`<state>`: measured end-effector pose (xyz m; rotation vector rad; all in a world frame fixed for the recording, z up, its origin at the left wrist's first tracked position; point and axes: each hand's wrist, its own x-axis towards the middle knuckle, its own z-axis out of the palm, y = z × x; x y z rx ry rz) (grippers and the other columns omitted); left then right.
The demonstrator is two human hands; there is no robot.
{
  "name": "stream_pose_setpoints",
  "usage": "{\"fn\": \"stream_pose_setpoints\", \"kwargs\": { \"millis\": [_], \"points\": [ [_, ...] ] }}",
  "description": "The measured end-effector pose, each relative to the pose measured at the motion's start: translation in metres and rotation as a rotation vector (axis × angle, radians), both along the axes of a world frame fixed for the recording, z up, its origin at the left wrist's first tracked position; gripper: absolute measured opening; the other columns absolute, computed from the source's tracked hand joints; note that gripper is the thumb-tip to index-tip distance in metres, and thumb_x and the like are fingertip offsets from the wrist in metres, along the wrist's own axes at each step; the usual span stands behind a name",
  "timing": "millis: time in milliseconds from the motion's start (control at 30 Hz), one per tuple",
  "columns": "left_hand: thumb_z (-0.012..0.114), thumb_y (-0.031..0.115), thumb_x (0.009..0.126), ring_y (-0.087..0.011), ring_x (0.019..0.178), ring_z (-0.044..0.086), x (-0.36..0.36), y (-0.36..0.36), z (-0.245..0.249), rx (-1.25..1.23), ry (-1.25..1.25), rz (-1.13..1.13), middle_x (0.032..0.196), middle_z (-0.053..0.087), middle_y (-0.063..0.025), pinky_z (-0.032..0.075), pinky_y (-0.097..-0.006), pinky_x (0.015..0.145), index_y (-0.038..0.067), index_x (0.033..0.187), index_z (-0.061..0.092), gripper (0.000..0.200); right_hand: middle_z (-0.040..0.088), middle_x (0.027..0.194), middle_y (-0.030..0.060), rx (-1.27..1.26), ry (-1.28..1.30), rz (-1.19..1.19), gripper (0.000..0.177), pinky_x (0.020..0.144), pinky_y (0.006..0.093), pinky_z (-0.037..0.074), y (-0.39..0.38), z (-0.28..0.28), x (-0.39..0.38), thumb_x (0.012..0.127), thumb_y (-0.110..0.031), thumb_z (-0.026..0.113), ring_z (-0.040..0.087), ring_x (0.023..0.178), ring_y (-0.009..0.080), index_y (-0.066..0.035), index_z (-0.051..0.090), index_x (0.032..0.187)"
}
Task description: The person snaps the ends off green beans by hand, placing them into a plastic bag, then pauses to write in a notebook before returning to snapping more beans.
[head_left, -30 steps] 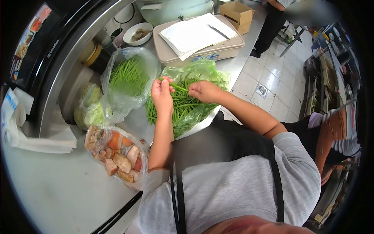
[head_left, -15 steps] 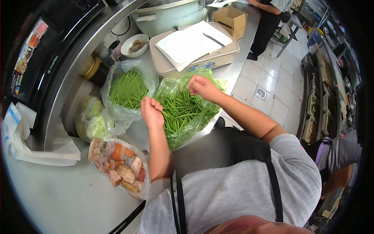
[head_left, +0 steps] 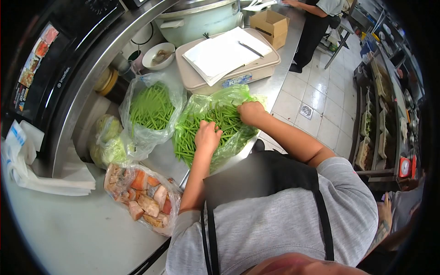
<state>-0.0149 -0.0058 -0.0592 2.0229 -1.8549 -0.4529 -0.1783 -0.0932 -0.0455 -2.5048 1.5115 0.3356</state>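
A green-tinted plastic bag [head_left: 229,94] lies open on the steel counter, full of long green beans [head_left: 188,137]. My left hand [head_left: 208,136] is over the middle of these beans, its fingers curled down; what they pinch is too small to name. At the bag's right side, my right hand [head_left: 252,113] is closed at the edge of the beans, and its fingertips are hidden. A clear bag of cut green beans [head_left: 151,107] stands open to the left. Below it are a bagged pale green vegetable [head_left: 109,137] and a bag of meat chunks [head_left: 149,204].
A beige lidded box [head_left: 206,87] with papers [head_left: 224,55] and a pen sits behind the beans. Near it are a white bowl [head_left: 158,56], a large pot [head_left: 201,23] and a cardboard box [head_left: 270,30]. Another person [head_left: 314,27] stands at the counter's far end.
My left hand has moved right and over the beans. My right hand has come down to the right side of the bag. At the lower right, another person's arm has shifted.
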Motion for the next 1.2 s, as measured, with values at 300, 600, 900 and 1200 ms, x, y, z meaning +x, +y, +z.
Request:
{"fn": "stream_pose_setpoints", "kwargs": {
  "millis": [300, 600, 900, 1200],
  "points": [
    [0.063, 0.021, 0.068, -0.0307, 0.075, 0.053, 0.003, 0.0, 0.005, 0.068, 0.105, 0.049, 0.086, 0.05, -0.0148, 0.042, -0.0384, 0.063, 0.003, 0.077, 0.051, 0.024, 0.056, 0.068, 0.0109, -0.173, -0.597, 0.077, 0.012, 0.059, 0.0377, 0.043, 0.009, 0.007, 0.001, 0.067, -0.015, 0.056, 0.055, 0.067, 0.0283, -0.007, 0.052, 0.073],
    [0.062, 0.015, 0.069, -0.0272, 0.075, 0.05, 0.028, -0.015, 0.01, -0.244, 0.495, 0.16, 0.082, 0.051, -0.0129, 0.04, -0.0349, 0.067, 0.0, 0.087, 0.05, 0.026, 0.056, 0.075, 0.0105, -0.087, -0.508, 0.047, 0.023, 0.062, 0.0368, 0.044, 0.001, 0.009, -0.009, 0.068, -0.026, 0.061, 0.056, 0.073, 0.0271, -0.008, 0.053, 0.081],
    [0.063, 0.009, 0.066, -0.0306, 0.082, 0.051, 0.019, -0.016, 0.032, -0.184, 0.291, 0.142, 0.085, 0.053, -0.0173, 0.04, -0.0355, 0.073, -0.002, 0.087, 0.05, 0.028, 0.056, 0.081, 0.0093, -0.094, -0.789, 0.269, 0.02, 0.064, 0.035, 0.044, 0.032, 0.06, 0.025, 0.071, -0.021, 0.058, 0.055, 0.076, 0.025, -0.009, 0.054, 0.087],
    [0.046, 0.011, 0.084, -0.0071, 0.051, 0.037, 0.034, -0.008, 0.049, -0.016, 1.805, -0.016, 0.072, 0.044, -0.0028, 0.028, -0.0159, 0.039, 0.008, 0.087, 0.045, 0.005, 0.055, 0.079, 0.0115, 0.026, -1.056, 0.153, 0.025, 0.065, 0.029, 0.043, 0.022, 0.034, 0.024, 0.075, -0.01, 0.053, 0.054, 0.074, 0.0212, -0.004, 0.052, 0.1]
  ]
}}
